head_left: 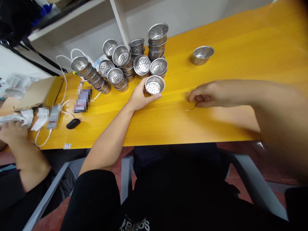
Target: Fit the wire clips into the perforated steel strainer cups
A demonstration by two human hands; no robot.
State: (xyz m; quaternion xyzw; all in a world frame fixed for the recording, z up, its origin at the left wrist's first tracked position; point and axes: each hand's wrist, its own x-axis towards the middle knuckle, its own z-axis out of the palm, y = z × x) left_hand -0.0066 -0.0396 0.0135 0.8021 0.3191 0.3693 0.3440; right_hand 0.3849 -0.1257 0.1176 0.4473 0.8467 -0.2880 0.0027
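Note:
My left hand (141, 98) is wrapped round a perforated metal cup (155, 86) at the near edge of a cluster of similar cups. The cup's opening faces up, and small holes show in its bottom. To the right, my right hand (204, 94) is closed with its fingers curled, pinching a thin curved wire (191, 109) whose ends stick out to the left over the table. A single perforated cup (202, 55) stands apart, beyond my right hand. Just behind my left hand are stacked perforated cups (121, 56), several in each stack.
On the yellow table (154, 128), a leaning cup stack (92, 75) stands at left near a phone (83, 100), white cables and a black oval case (73, 123). A co-worker's hand (14, 131) rests beside a cardboard box (39, 91). Behind is a shelf divider (119, 22).

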